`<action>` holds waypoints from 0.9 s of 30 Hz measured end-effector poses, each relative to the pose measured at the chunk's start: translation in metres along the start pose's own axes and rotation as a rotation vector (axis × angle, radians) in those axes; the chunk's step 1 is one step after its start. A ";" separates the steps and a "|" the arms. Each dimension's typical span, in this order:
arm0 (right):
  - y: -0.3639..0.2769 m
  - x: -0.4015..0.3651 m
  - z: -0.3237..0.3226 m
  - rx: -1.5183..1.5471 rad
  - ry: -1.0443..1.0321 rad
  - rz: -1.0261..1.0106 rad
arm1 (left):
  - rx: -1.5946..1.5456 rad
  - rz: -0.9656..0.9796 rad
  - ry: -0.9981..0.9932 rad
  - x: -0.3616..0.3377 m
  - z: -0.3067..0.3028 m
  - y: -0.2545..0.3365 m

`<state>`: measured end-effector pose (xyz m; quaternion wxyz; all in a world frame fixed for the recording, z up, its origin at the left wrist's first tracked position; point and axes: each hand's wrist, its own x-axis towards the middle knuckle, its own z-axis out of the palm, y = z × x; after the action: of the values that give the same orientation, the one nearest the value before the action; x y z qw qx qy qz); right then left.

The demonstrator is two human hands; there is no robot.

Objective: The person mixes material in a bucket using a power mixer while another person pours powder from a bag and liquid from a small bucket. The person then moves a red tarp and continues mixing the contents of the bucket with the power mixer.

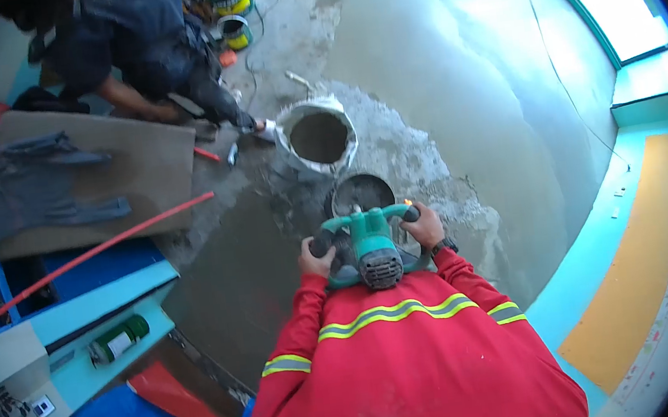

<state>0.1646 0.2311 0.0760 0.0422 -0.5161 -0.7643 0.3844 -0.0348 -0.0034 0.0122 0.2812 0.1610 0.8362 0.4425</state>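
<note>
My left hand [315, 258] is wrapped round the left grip of a green power mixer [374, 243]. On the opposite side, my right hand [425, 227] closes round the dark right grip. The mixer is close in front of my body, with its vented motor end toward me. Just beyond it is a dark round bucket [388, 187], partly covered by the machine; its contents are hard to make out. Past that bucket stands a white sack-like container [348, 123] with a wide round opening and grey-brown material inside.
A person in dark clothes [146, 40] crouches at upper left beside a brown board [143, 160] carrying grey trousers [47, 187]. A long red pipe [100, 253] slants across the left. A green canister [120, 340] lies on a ledge. Smooth wet-looking flooring [458, 71] stretches right.
</note>
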 end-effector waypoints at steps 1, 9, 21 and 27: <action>-0.001 -0.001 -0.001 -0.001 0.011 0.012 | 0.042 0.042 0.009 0.000 -0.001 0.005; -0.014 -0.009 0.004 -0.225 0.188 -0.069 | 0.235 0.482 -0.032 0.016 -0.009 0.022; -0.004 0.011 0.009 -0.252 0.107 -0.013 | 0.270 0.448 -0.012 0.019 -0.005 0.017; -0.003 0.031 0.000 0.002 -0.151 0.004 | 0.174 0.220 -0.030 0.015 -0.004 0.031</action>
<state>0.1479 0.2559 0.0680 -0.0160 -0.4870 -0.7639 0.4231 -0.0489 0.0188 0.0348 0.2283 0.2822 0.8444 0.3940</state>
